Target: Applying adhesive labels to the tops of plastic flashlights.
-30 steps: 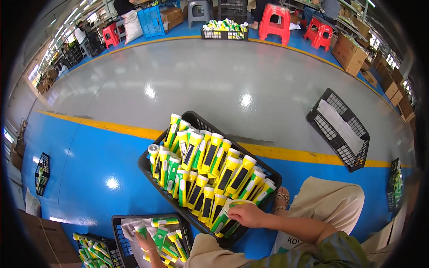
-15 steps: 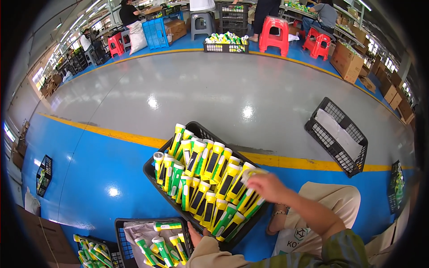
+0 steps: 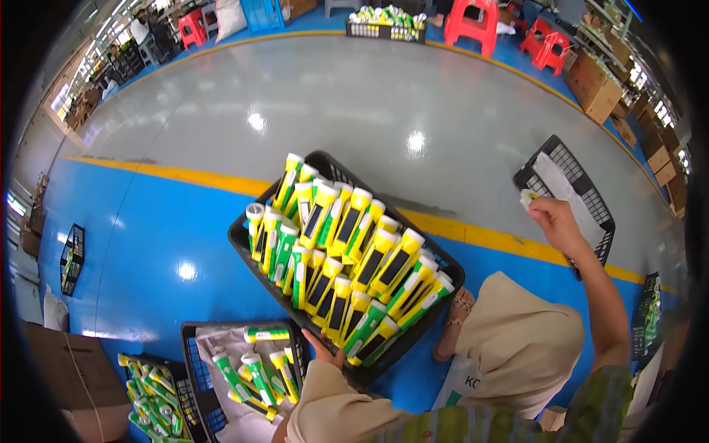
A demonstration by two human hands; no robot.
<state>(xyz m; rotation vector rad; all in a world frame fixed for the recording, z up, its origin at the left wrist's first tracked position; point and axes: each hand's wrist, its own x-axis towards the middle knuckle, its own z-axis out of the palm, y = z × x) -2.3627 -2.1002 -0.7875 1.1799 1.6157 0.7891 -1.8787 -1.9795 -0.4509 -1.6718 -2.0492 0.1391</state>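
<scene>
Several yellow-and-green flashlights with white heads and dark panels (image 3: 375,260) stand packed in a black plastic crate (image 3: 260,277) before me. My right hand (image 3: 555,221) is raised to the right of it, fingers pinched on a small whitish, cloth-like piece (image 3: 527,198); its exact kind is unclear. My left hand (image 3: 323,350) is low beside the crate's near left side, touching or very close to it. Its visible fingers are spread, the rest hidden by my trouser leg. Left of that hand, a second black crate (image 3: 193,369), lined with grey paper, holds several loose flashlights (image 3: 258,373).
A paper-lined black crate (image 3: 565,151) lies beyond my right hand. At lower left is another crate of flashlights (image 3: 156,399), next to a brown carton (image 3: 74,369). Red stools (image 3: 473,26), a filled crate (image 3: 385,31) and cartons (image 3: 593,81) line the far side.
My right hand has lifted away from the flashlights, moving right and up with the whitish piece. The view has tilted down a little. My left hand stays beside the crate.
</scene>
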